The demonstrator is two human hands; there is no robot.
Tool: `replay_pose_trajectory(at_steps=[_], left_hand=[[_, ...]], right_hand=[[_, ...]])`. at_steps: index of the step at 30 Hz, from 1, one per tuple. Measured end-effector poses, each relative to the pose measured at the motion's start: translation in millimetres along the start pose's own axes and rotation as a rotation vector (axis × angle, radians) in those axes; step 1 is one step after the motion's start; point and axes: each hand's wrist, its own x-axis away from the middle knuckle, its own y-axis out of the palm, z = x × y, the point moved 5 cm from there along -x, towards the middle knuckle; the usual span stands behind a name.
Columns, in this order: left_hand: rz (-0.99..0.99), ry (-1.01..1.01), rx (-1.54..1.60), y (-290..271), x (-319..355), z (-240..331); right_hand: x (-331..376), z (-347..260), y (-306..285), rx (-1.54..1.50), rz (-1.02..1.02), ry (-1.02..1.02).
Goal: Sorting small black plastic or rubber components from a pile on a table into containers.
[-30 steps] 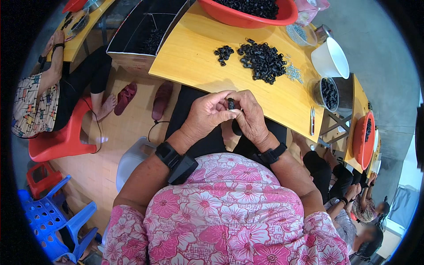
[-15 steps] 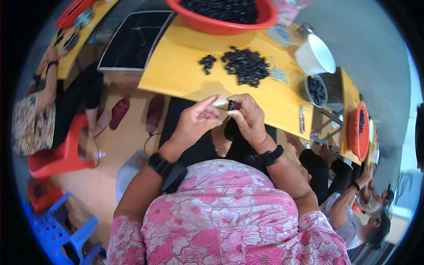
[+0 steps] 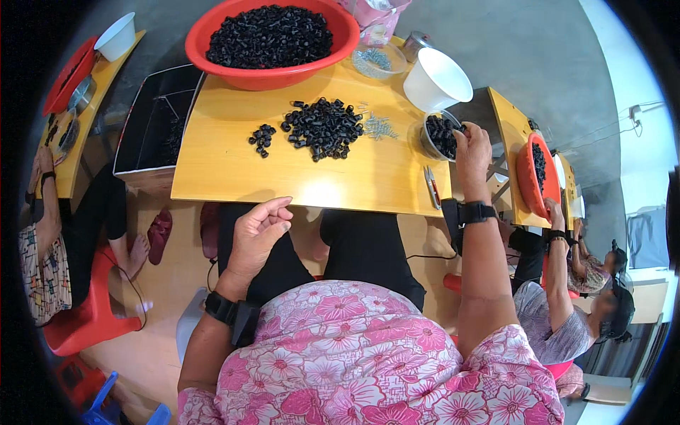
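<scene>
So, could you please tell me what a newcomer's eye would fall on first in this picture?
First, the big round red plastic basin, heaped with small black parts, at the far edge of the yellow wooden table. Next, the loose pile of black parts mid-table. Then the right hand, reaching over a small clear bowl of black parts at the table's right end, while the left hand hovers open by the near edge.

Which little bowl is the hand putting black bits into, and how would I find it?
Start at the yellow table and go to its right end. The right hand rests on a small clear bowl of black pieces. Unlike the empty white bowl behind it and the big red basin, it is small and see-through.
</scene>
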Motion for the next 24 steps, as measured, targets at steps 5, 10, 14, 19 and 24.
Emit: replay_pose_trajectory(at_steps=[5, 10, 14, 19, 24], left_hand=[[0.009, 0.003, 0.001, -4, -1, -1], [0.003, 0.003, 0.002, -1, -2, 5], [-0.002, -0.004, 0.057, 0, -3, 1], [-0.007, -0.018, 0.07, 0, -1, 6], [0.029, -0.071, 0.084, -1, -2, 5]], right_hand=[[-14, 30, 25, -0.001, -0.139, 0.018], [-13, 20, 13, 0.099, 0.093, -0.041], [8, -78, 2, -0.288, 0.09, -0.245], [42, -191, 40, -0.669, -0.227, -0.421], [67, -252, 85, -0.719, -0.394, -0.483]])
